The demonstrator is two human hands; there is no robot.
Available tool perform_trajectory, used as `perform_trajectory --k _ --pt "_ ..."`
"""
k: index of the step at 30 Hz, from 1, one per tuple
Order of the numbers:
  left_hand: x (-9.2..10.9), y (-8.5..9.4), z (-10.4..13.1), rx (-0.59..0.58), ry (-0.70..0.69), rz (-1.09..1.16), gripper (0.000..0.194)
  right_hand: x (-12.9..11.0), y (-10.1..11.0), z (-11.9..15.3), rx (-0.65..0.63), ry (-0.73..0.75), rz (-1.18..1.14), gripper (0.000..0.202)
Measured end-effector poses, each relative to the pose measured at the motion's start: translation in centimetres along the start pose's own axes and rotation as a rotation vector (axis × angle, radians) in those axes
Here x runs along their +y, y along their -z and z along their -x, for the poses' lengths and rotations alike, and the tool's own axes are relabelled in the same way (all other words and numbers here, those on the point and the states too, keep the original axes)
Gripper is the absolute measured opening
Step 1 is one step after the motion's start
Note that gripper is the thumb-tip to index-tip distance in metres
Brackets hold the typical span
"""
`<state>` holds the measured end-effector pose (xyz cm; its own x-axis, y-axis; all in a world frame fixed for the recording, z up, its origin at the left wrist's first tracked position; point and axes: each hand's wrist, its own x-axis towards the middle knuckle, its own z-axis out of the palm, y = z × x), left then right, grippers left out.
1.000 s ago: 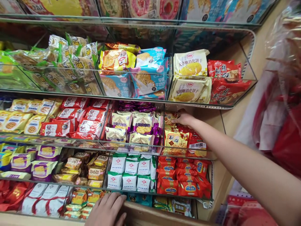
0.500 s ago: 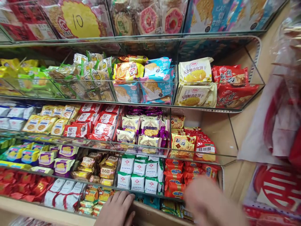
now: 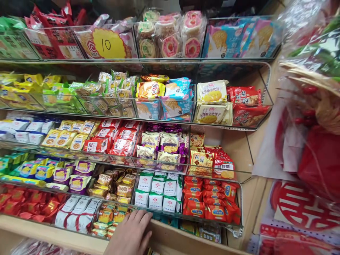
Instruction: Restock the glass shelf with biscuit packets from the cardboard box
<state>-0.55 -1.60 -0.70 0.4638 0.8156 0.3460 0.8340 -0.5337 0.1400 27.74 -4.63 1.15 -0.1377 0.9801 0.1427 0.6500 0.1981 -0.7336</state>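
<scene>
At the bottom of the head view, my left hand [image 3: 131, 232] grips the upper edge of a brown box [image 3: 172, 235] that looks like cardboard. Its fingers lie over the rim and its thumb presses below. Close beyond the fingers are white-and-green biscuit packets [image 3: 156, 193] and small orange-and-green packets [image 3: 106, 216] in the lowest compartments. Orange-red packets [image 3: 193, 202] are stacked to the right of the white ones. My right hand is out of the picture.
Clear-fronted shelves hold several rows of wrapped biscuits, among them blue bags [image 3: 223, 40] on top. A yellow price tag [image 3: 108, 43] reads 10. At the right hang a plastic-wrapped bouquet [image 3: 316, 78] and red paper decorations [image 3: 305, 209]. A wooden ledge [image 3: 47, 233] runs along the lower left.
My right hand, blurred at the lower right before, has left the picture. The view has tilted up, showing more of the top shelf. My left hand stays on the box edge.
</scene>
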Motion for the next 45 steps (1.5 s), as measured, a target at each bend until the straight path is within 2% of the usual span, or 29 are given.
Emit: perform_trajectory --k 2,4,6,9,12,15,16,19,22,25,29,34,37,40,41,43,44,45 --pt "-0.1 -0.1 0.0 0.003 0.005 0.015 0.032 1.0 1.4 -1.8 -0.020 -0.019 -0.021 0.021" --pt "-0.4 -0.1 -0.1 0.018 0.007 0.045 0.032 1.6 2.0 -2.7 -0.024 -0.026 -0.046 0.017" --pt "-0.6 0.1 -0.1 0.060 -0.002 0.108 0.032 1.9 1.3 -2.5 -0.005 -0.025 -0.078 0.015" --pt "0.1 0.8 0.0 0.163 -0.044 0.301 0.030 1.6 -1.7 -0.2 0.039 -0.023 -0.141 0.016" --pt "3.1 1.5 -0.2 0.195 0.049 0.643 0.029 -0.1 -4.4 2.8 0.108 -0.039 -0.240 0.022" --pt "7.4 1.5 -1.4 -0.003 0.187 1.042 0.030 -2.8 -4.7 4.4 0.389 -0.051 -0.505 0.027" --pt "8.8 1.3 -2.0 -0.024 0.216 1.143 0.033 -3.6 -4.3 4.5 0.484 -0.051 -0.589 0.028" --pt "12.0 0.6 -3.6 0.113 0.263 1.356 0.035 -4.9 -3.4 4.0 0.667 -0.080 -0.618 0.031" --pt "13.2 0.2 -4.4 0.220 0.254 1.362 0.036 -4.4 -2.9 3.9 0.796 -0.130 -0.428 0.037" --pt "13.2 -0.1 -4.4 0.224 0.219 1.321 0.036 -3.4 -3.0 4.0 0.859 -0.141 -0.273 0.040" --pt "13.0 -0.9 -3.9 0.210 0.224 1.347 0.036 -2.5 -3.5 4.0 0.874 -0.129 -0.127 0.040" --pt "12.8 -2.1 -3.4 0.218 0.293 1.357 0.038 -2.4 -3.9 4.1 0.872 -0.077 -0.086 0.038" --pt "11.9 -2.2 -3.2 0.154 0.234 1.240 0.037 -1.8 -3.4 4.3 0.842 -0.010 -0.051 0.037" --pt "10.9 -1.4 -3.1 0.007 0.045 1.184 0.025 -1.0 -3.2 4.5 0.711 0.100 0.074 0.039" --pt "10.7 -1.0 -3.1 -0.082 -0.024 1.205 0.029 -0.8 -3.4 4.6 0.655 0.138 0.119 0.040" --pt "10.5 -0.4 -2.9 -0.303 -0.154 1.227 0.058 -0.7 -4.0 4.6 0.563 0.195 0.161 0.041" --pt "10.5 -0.3 -2.9 -0.379 -0.219 1.215 0.067 -0.9 -4.2 4.7 0.533 0.216 0.148 0.040" --pt "10.6 -0.2 -2.8 -0.418 -0.279 1.201 0.069 -1.2 -4.4 4.7 0.513 0.227 0.116 0.039"
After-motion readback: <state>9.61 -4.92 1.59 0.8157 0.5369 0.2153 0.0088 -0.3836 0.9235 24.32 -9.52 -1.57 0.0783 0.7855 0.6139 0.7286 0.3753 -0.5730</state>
